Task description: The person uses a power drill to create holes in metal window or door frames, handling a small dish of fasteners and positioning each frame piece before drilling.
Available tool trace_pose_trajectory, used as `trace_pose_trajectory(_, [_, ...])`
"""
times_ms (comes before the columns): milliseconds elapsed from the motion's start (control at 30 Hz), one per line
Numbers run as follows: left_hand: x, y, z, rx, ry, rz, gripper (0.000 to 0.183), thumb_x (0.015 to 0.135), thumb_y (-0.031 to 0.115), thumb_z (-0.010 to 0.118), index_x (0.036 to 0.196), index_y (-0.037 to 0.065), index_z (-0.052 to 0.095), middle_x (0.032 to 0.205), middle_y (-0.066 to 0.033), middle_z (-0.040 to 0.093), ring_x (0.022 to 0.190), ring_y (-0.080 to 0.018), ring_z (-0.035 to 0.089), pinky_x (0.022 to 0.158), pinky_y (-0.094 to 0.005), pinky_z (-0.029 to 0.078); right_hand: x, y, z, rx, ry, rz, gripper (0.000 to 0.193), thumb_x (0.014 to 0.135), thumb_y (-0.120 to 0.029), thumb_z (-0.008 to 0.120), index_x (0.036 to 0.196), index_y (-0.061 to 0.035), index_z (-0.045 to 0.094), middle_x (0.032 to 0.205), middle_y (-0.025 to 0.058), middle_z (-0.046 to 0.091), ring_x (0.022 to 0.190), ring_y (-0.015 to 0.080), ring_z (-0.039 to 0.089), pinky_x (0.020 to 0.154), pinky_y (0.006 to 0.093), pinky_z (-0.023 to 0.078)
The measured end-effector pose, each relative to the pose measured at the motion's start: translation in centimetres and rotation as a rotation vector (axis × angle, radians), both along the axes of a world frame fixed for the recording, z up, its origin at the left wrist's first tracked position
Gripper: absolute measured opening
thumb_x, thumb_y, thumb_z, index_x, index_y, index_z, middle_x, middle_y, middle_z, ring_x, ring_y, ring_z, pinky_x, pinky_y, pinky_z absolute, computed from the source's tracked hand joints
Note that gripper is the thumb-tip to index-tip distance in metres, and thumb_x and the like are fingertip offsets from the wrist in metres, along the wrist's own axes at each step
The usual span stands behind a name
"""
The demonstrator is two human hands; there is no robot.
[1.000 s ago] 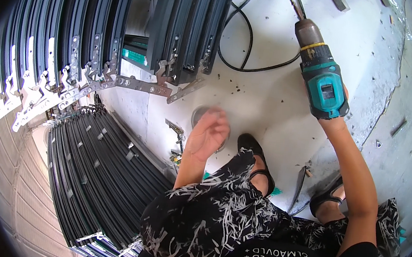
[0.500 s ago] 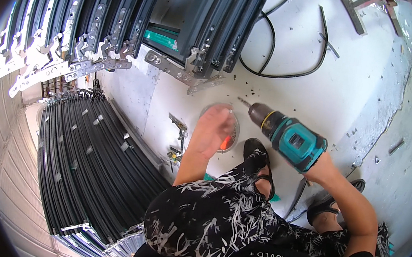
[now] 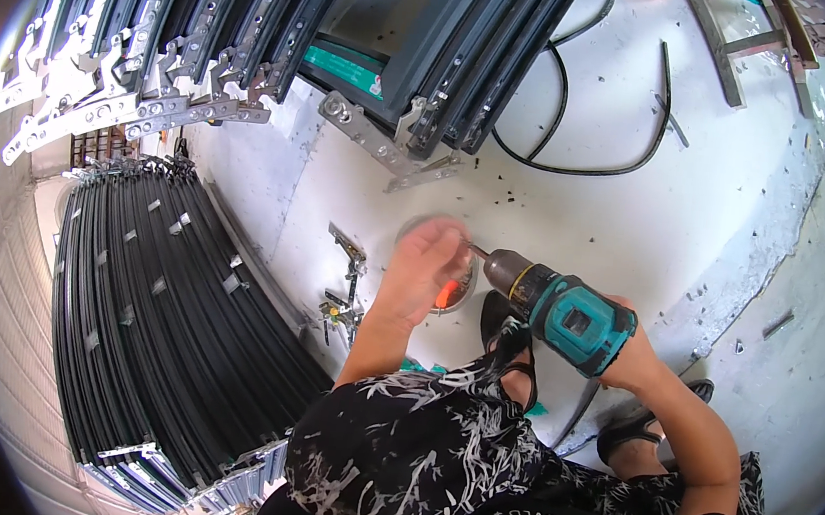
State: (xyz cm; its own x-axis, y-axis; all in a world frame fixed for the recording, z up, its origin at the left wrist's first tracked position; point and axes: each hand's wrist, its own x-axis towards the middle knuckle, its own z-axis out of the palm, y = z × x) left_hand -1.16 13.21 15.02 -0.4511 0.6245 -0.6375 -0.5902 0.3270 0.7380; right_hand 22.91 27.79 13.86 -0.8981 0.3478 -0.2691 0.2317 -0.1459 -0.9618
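My right hand is wrapped round the handle of a teal and black cordless drill. Its bit points left, toward my left hand. The left fingers are pinched together right at the bit's tip; what is between them is too small and blurred to name. Below that hand is a round dish, mostly covered by it, with something orange inside. Just beyond my hands, a metal hinge arm sticks out from the end of a dark window frame.
More dark frames with metal hinge arms stand at the upper left. A stack of long black profiles lies at the left. Loose hinge parts are on the floor. A black hose curls beyond the drill, near a wooden stand.
The drill has moved slightly left and down, and its bit has come up to my left fingertips. The left hand stays over the dish. The whole view has shifted a little.
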Motion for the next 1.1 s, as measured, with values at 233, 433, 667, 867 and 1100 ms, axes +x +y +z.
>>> trace_pose_trajectory(233, [-1.7, 0.0, 0.5, -0.084, 0.152, -0.19, 0.02, 0.091, 0.018, 0.061, 0.102, 0.001, 0.06, 0.081, -0.0023, 0.059, 0.067, -0.0078, 0.05, 0.059, -0.019, 0.041, -0.7, 0.9, -0.1, -0.076, -0.067, 0.104, 0.042, 0.07, -0.019, 0.078, 0.105, -0.0018, 0.062, 0.087, 0.0107, 0.066, 0.072, 0.0199, 0.06, 0.073, 0.0296, 0.05])
trace_pose_trajectory(433, [-1.1, 2.0, 0.7, -0.095, 0.11, -0.157, 0.032, 0.096, 0.03, 0.054, 0.1, -0.001, 0.061, 0.069, 0.0001, 0.05, 0.057, -0.0076, 0.041, 0.051, -0.0199, 0.032, -1.5, -0.1, -2.1, -0.021, 0.028, -0.08, 0.04, 0.073, -0.019, 0.077, 0.106, -0.0028, 0.063, 0.091, 0.0096, 0.067, 0.08, 0.0171, 0.061, 0.078, 0.0299, 0.049])
trace_pose_trajectory(667, [-6.3, -2.4, 4.9, -0.703, 0.844, -0.282, 0.025, 0.095, 0.023, 0.051, 0.096, 0.003, 0.065, 0.066, 0.0036, 0.051, 0.055, -0.0038, 0.04, 0.047, -0.0199, 0.03, -4.0, 3.0, -3.9, -0.642, -0.003, -0.431, 0.026, 0.077, -0.003, 0.065, 0.102, -0.0005, 0.06, 0.071, 0.0012, 0.055, 0.053, 0.009, 0.049, 0.054, 0.0233, 0.039])
trace_pose_trajectory(867, [-6.5, 3.3, 16.4, -0.302, 1.428, 0.032, 0.016, 0.094, 0.015, 0.053, 0.082, 0.005, 0.059, 0.073, 0.0032, 0.052, 0.055, -0.0014, 0.035, 0.049, -0.0185, 0.027, -8.4, 4.9, -6.9, -0.802, 0.105, -0.517, 0.026, 0.076, -0.004, 0.066, 0.1, -0.0008, 0.06, 0.07, 0.0017, 0.055, 0.053, 0.0104, 0.05, 0.054, 0.0239, 0.039])
trace_pose_trajectory(1100, [-9.4, 20.3, 13.9, -0.275, 1.615, -0.607, 0.026, 0.095, 0.026, 0.055, 0.099, 0.0, 0.061, 0.081, 0.0005, 0.057, 0.073, -0.0061, 0.046, 0.064, -0.0194, 0.036, -10.4, 6.2, -9.4, -0.971, 0.153, -0.515, 0.024, 0.075, -0.004, 0.067, 0.098, 0.0003, 0.06, 0.072, 0.0026, 0.056, 0.053, 0.0108, 0.05, 0.052, 0.0244, 0.039])
